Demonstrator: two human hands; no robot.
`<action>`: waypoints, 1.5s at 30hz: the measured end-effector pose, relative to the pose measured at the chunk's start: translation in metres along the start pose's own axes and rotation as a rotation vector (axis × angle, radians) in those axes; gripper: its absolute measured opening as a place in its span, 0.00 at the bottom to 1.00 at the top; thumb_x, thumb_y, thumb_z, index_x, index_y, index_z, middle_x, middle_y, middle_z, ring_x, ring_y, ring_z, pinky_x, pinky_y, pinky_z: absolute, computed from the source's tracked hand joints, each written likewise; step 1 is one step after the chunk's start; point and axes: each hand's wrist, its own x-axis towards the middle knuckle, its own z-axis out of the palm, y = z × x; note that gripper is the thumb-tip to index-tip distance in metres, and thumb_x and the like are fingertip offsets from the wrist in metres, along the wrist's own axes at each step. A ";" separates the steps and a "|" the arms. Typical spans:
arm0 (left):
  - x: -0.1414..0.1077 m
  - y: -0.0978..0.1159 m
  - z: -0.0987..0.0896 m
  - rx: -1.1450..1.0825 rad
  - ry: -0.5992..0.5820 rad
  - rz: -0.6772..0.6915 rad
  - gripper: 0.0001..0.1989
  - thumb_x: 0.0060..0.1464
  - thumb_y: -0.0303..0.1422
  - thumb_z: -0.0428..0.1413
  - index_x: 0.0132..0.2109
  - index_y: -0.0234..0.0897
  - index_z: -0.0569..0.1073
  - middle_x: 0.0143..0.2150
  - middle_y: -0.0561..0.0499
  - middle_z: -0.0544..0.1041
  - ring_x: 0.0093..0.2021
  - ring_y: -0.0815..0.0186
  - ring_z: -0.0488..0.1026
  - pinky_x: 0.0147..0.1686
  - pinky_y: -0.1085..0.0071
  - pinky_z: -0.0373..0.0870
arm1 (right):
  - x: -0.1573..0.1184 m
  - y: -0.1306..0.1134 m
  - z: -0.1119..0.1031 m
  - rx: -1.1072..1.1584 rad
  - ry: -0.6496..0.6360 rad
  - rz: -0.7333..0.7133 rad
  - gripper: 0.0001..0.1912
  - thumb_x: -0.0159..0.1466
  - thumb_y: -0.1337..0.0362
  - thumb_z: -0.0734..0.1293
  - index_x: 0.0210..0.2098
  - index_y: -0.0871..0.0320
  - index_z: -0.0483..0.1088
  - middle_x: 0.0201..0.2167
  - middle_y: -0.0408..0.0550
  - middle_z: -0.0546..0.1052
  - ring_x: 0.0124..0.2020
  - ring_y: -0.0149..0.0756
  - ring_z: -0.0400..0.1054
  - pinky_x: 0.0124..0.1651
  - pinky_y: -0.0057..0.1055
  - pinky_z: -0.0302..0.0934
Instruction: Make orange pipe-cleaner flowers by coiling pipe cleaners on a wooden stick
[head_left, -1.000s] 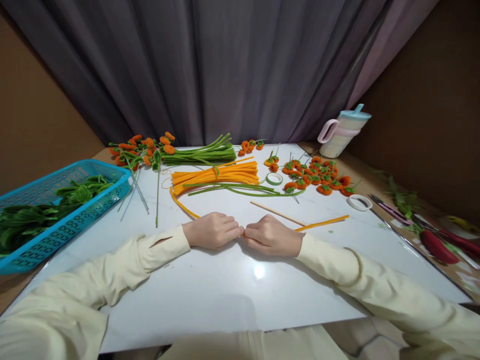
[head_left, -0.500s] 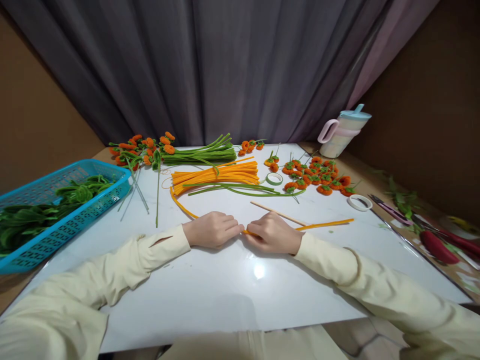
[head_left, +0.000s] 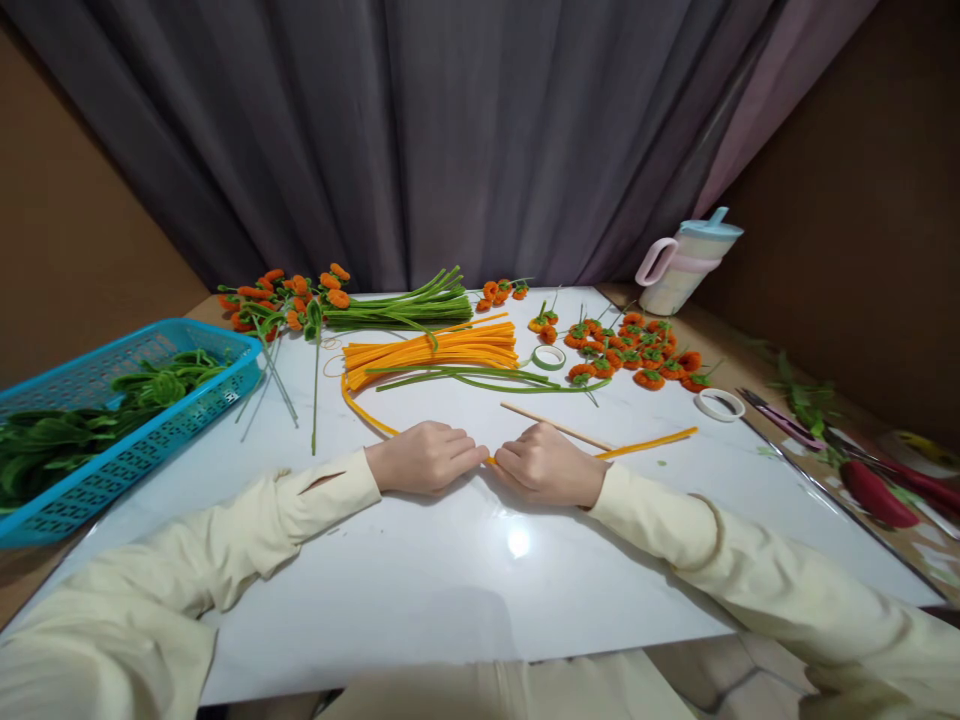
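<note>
Over the middle of the white table [head_left: 420,570], my left hand [head_left: 429,458] and my right hand [head_left: 553,464] are both closed on orange pipe cleaners [head_left: 651,442], their fingertips almost meeting. A short orange stretch shows between them. One end sticks out to the right past my right hand; another length curves from my left hand up to the bundle of orange pipe cleaners [head_left: 431,352]. What lies inside my fingers is hidden. Just behind my right hand rests a thin wooden stick [head_left: 555,425]. Green pipe cleaners [head_left: 465,379] lie along the front of the bundle.
A blue basket [head_left: 247,350] of green leaf pieces stands left. Orange flowers [head_left: 637,350] lie at the back right, near a green tape roll [head_left: 548,358] and a white tape roll [head_left: 720,404]. Scissors [head_left: 780,418], red-handled pliers [head_left: 877,494] and a tumbler [head_left: 690,262] are at the right.
The orange end beyond my right hand has shifted slightly left and up. My right hand's fingers have rolled a little; my left hand stays in place.
</note>
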 end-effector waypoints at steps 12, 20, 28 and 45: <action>-0.001 0.000 0.001 -0.006 -0.020 0.010 0.10 0.56 0.22 0.40 0.44 0.31 0.62 0.26 0.50 0.71 0.25 0.66 0.67 0.23 0.70 0.62 | 0.000 0.001 -0.002 0.024 -0.023 0.012 0.19 0.67 0.64 0.52 0.21 0.60 0.60 0.15 0.42 0.66 0.15 0.26 0.50 0.24 0.31 0.37; 0.000 0.000 -0.002 -0.011 -0.062 -0.012 0.10 0.55 0.22 0.40 0.43 0.31 0.62 0.25 0.51 0.70 0.25 0.65 0.67 0.23 0.70 0.62 | 0.003 -0.003 -0.005 0.057 0.029 0.032 0.16 0.66 0.64 0.53 0.23 0.60 0.60 0.16 0.41 0.66 0.17 0.26 0.54 0.25 0.31 0.41; 0.000 0.000 0.000 -0.027 -0.079 -0.010 0.10 0.55 0.22 0.40 0.43 0.32 0.62 0.26 0.51 0.71 0.25 0.65 0.67 0.23 0.70 0.62 | 0.002 0.001 -0.005 0.054 0.022 -0.070 0.16 0.66 0.67 0.51 0.24 0.59 0.60 0.18 0.43 0.66 0.17 0.27 0.52 0.25 0.31 0.41; 0.003 0.004 0.002 -0.040 -0.096 -0.183 0.11 0.63 0.35 0.42 0.44 0.33 0.65 0.26 0.53 0.73 0.23 0.68 0.70 0.22 0.72 0.62 | 0.000 0.007 -0.024 -0.076 -0.252 -0.009 0.08 0.61 0.70 0.56 0.28 0.62 0.64 0.20 0.46 0.69 0.18 0.29 0.56 0.25 0.32 0.41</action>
